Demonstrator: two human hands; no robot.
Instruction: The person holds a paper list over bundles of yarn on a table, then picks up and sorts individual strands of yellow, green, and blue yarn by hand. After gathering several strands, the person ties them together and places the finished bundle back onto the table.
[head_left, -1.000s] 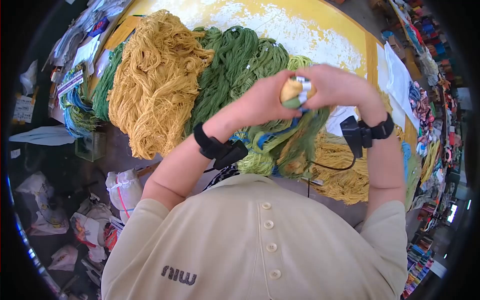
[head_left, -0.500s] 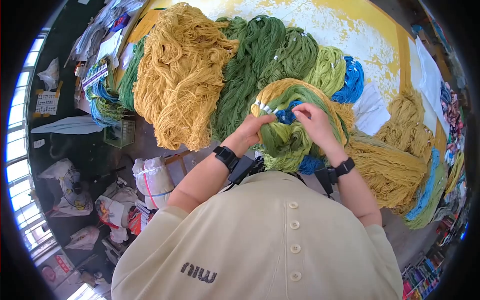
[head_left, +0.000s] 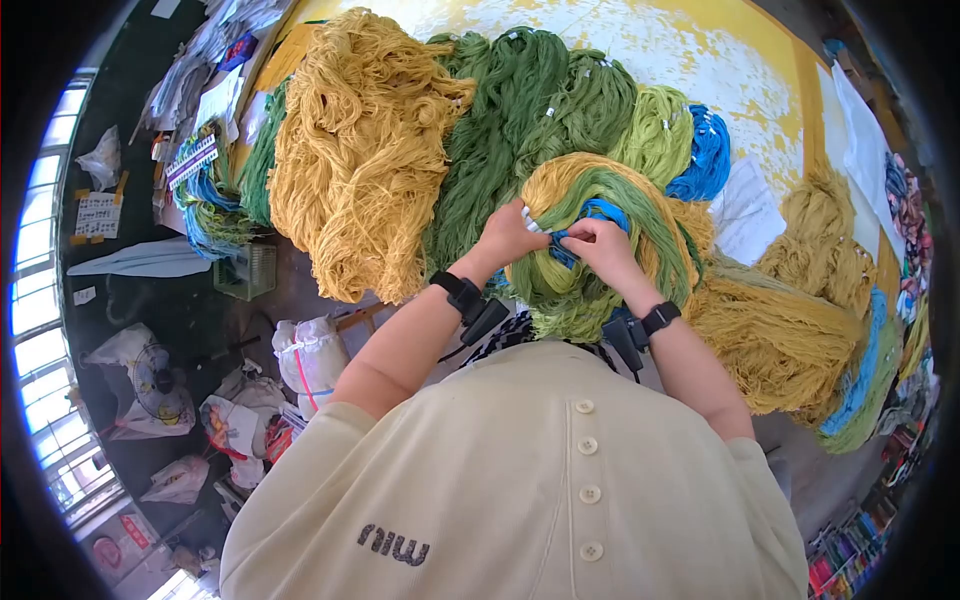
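Note:
A bundle of looped yarn skeins in yellow, green and lime (head_left: 640,205) lies on the table edge in front of my body. My left hand (head_left: 508,240) is closed around the left part of this bundle, just below several white ties (head_left: 530,218). In the middle of the loops sits a blue yarn skein (head_left: 606,210). My right hand (head_left: 603,252) pinches at the blue yarn, its fingertips close to my left thumb. Exactly which strands lie between the fingertips is hidden.
A large heap of yellow yarn (head_left: 360,160) and dark green skeins (head_left: 510,110) lie at the left and back. Lime skeins (head_left: 655,130) and another blue skein (head_left: 705,155) rest behind the bundle. Mustard yarn (head_left: 775,335) spreads at the right, near white paper (head_left: 748,215).
My right hand has come down and left, from above the blue skein to beside my left thumb, now pinching blue yarn. My left hand still grips the bundle, its thumb nearer the blue.

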